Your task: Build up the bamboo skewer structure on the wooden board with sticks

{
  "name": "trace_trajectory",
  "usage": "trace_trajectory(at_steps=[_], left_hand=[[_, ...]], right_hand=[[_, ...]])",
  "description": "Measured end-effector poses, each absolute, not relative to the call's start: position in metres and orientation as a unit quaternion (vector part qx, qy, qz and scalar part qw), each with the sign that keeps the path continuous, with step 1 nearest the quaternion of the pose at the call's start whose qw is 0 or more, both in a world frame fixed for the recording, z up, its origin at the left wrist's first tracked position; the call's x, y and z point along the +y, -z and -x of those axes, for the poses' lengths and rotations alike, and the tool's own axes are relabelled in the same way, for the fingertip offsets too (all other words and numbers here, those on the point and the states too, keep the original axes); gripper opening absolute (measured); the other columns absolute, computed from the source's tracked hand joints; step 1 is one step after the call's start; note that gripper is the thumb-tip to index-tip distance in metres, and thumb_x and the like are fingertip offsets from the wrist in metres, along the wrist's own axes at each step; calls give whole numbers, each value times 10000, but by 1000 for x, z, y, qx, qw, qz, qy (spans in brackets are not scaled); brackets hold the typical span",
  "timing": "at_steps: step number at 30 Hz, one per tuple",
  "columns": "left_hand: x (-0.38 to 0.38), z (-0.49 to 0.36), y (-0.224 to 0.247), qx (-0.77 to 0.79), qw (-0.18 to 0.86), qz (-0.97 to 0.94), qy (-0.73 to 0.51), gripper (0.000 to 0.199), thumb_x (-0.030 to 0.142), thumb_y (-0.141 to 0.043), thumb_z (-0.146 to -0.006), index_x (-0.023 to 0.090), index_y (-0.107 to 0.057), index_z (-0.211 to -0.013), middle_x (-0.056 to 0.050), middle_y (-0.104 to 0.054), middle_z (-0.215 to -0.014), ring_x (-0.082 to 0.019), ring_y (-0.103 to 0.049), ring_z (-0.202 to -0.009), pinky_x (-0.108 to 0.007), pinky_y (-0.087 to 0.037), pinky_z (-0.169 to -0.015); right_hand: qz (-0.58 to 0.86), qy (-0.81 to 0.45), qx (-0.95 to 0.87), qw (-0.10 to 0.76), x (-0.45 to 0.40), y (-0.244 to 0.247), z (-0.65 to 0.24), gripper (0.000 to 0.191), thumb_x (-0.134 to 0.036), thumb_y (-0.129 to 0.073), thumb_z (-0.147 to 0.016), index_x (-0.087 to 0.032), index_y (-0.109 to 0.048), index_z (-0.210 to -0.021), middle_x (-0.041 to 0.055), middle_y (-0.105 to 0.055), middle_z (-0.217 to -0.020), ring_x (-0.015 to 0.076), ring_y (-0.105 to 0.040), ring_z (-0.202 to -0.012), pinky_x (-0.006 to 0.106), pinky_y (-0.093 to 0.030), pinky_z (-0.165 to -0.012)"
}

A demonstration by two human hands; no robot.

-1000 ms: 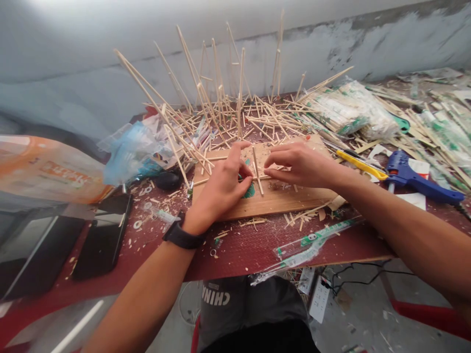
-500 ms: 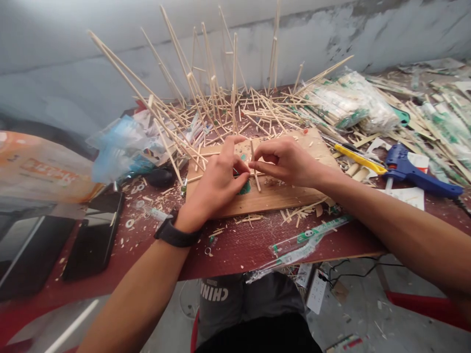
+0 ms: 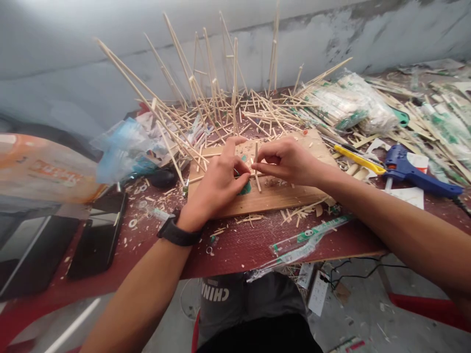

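Pale wood fills the head view: a short stick (image 3: 258, 183) crosses another stick (image 3: 196, 179) over the board (image 3: 279, 196), between the hands. The right hand (image 3: 289, 159) has thumb and forefinger nearly together at the short stick; the left hand (image 3: 221, 181) curls beside it. What either truly grips, I cannot tell. Tall stick frames (image 3: 234, 83) already stand behind; this crossing looks unfinished, the glue gun (image 3: 419, 171) lying well apart.
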State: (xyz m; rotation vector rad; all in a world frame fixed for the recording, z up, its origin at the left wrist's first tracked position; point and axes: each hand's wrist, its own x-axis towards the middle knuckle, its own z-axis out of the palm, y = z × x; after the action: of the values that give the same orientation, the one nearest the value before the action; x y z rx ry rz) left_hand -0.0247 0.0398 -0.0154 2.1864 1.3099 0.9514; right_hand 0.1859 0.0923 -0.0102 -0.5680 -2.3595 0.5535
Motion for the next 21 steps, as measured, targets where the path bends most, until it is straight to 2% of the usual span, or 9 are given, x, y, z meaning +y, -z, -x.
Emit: trace_trajectory(at_steps=[5,11,17,21], left_hand=[[39,24,14,467,209,-785,-348,627,47,-691,-836,165,-461,-1407,72,-737,-769,-137,-751,-716,-279,-607,-759],[39,24,13,462,205,-776,-378,577,72,-671,-844,151,-475,-1381,47,-767,-818,-131,-741,-698,-276,-598,-710],[41,18,13,434,234,-741,-455,582,136,-710,-863,168,-452,-1384,6,-783,-930,-156,-781,-829,-284,-638,-741],[40,15,14,419,219,-757,-451,625,122,-762,-856,189,-451,-1394,40,-766,-883,-158,-788,-827,-308,-635,-820]], right_hand=[[214,-215,-898,320,92,7,-188,254,-298,-684,-966,-152,-676,-759,-56,-488,-598,67,-374,-573,265,-280,-569],[261,-278,-849,366,89,-10,-199,342,-474,-750,-941,-137,-744,-878,-98,-341,-541,62,-260,-516,284,-218,-498],[292,-263,-813,430,92,-11,-203,504,-642,-705,-930,-168,-668,-766,-55,-415,-562,75,-325,-523,288,-231,-475],[301,-244,-813,435,94,-9,-203,539,-680,-652,-949,-182,-643,-743,-45,-436,-567,79,-327,-527,285,-241,-473]])
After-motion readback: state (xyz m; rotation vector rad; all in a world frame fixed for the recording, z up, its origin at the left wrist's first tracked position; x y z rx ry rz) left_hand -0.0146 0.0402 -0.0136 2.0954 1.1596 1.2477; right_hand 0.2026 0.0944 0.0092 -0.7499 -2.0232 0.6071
